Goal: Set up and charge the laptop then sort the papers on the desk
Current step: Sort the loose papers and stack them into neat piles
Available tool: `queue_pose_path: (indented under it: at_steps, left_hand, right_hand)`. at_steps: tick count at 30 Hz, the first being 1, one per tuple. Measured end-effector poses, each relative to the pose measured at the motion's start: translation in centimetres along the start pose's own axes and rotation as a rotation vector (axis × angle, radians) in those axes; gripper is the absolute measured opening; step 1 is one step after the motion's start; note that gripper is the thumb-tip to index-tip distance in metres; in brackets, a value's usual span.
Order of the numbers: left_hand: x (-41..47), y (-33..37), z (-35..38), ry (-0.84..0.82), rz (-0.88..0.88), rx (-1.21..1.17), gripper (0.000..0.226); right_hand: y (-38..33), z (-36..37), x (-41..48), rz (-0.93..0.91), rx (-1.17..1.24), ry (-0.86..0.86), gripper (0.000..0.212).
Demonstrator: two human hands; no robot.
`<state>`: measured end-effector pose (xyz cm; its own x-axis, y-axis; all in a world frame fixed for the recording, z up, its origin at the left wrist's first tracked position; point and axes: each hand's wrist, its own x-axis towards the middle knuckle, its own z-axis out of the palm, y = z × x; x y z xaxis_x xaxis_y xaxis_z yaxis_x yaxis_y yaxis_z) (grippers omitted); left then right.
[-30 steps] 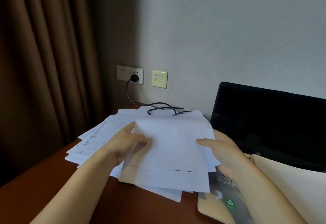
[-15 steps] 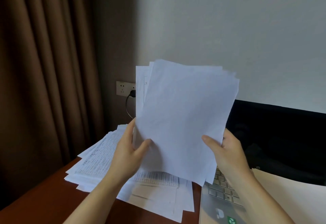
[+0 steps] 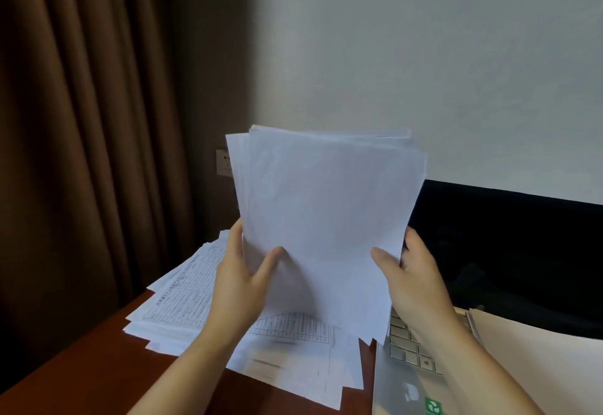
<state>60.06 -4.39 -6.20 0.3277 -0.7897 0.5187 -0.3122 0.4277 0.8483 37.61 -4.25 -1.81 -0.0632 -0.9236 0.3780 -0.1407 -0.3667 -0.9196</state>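
I hold a sheaf of white papers (image 3: 326,218) upright above the desk, blank backs facing me. My left hand (image 3: 239,280) grips its lower left edge, thumb in front. My right hand (image 3: 414,271) grips the lower right edge the same way. Below lies a messy pile of printed forms (image 3: 182,303) on the brown desk (image 3: 71,372). The open laptop (image 3: 509,251), screen dark, stands at the right, its keyboard (image 3: 408,346) partly under my right wrist. The sheaf hides the charger plug and cable.
A wall socket (image 3: 223,161) peeks out left of the held sheets. A beige folder (image 3: 535,359) lies over the laptop's right side. Brown curtains (image 3: 81,120) hang at the left, close to the desk's edge.
Both hands lifted the sheaf off the pile and tipped it upright. Since half a second ago the sheets have been squared up more neatly and the view has shifted slightly.
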Motion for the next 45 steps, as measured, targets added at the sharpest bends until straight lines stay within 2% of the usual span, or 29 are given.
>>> queue_pose_path:
  at_steps: [7, 13, 18, 20, 23, 27, 34, 39, 43, 45]
  left_hand:
    - [-0.2, 0.5, 0.3, -0.015, 0.055, 0.022, 0.051]
    - [-0.1, -0.2, 0.1, -0.031, -0.039, 0.027, 0.064]
    - [0.1, -0.3, 0.2, -0.016, -0.044, 0.009, 0.062]
    - [-0.1, 0.0, 0.3, -0.020, -0.017, 0.035, 0.065]
    - [-0.1, 0.1, 0.2, -0.004, -0.012, 0.017, 0.073]
    - [0.0, 0.2, 0.0, 0.046, -0.003, -0.020, 0.075]
    - [-0.3, 0.5, 0.0, 0.013, 0.040, -0.024, 0.055]
    - [0.0, -0.1, -0.1, 0.016, -0.010, -0.073, 0.034]
    - [-0.2, 0.5, 0.0, 0.041, 0.033, -0.076, 0.024]
    - [-0.3, 0.7, 0.0, 0.018, 0.031, -0.080, 0.023]
  right_hand:
    - [-1.5, 0.6, -0.4, -0.135, -0.053, -0.030, 0.032]
    - [-0.2, 1.0, -0.6, -0.009, -0.059, -0.069, 0.039]
    - [0.0, 1.0, -0.6, -0.046, -0.052, -0.029, 0.042]
    - [0.0, 1.3, -0.7, -0.054, -0.064, -0.053, 0.044]
    - [0.1, 1.1, -0.7, -0.082, -0.060, -0.001, 0.050]
    - [-0.3, 0.5, -0.4, -0.070, -0.057, -0.027, 0.049]
    - [0.0, 0.9, -0.5, -0.070, -0.093, -0.035, 0.037]
    - [0.5, 1.8, -1.1, -0.034, -0.104, -0.072, 0.033]
    - [0.6, 2.2, -1.2, -0.056, -0.046, 0.024, 0.033]
    - [0.7, 2.5, -1.4, -0.033, -0.030, 0.008, 0.035]
